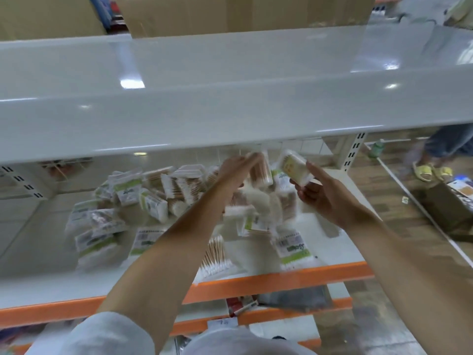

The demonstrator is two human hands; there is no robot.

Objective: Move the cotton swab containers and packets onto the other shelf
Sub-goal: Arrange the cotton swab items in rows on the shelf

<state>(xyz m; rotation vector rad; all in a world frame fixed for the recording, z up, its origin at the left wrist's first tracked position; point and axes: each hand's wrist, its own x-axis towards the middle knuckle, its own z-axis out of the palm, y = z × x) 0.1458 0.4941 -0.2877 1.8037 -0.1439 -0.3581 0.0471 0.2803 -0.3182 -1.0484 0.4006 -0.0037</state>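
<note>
Several cotton swab packets (128, 193) with green and white labels lie heaped on the lower white shelf (51, 283) with its orange front edge. My left hand (238, 167) reaches under the upper shelf and grips a clear round swab container (261, 172). My right hand (322, 196) holds a second clear swab container (294, 167) between thumb and fingers, just below the upper shelf's front lip. Motion blur smears the packets under my hands. The upper white shelf (230, 85) bears nothing.
Cardboard boxes (243, 11) stand behind the upper shelf. A slotted upright (353, 155) holds the shelves at the right. On the wooden floor at the right are a person's feet in yellow sandals (430, 170) and a box (450, 201). More goods sit on lower shelves (281, 303).
</note>
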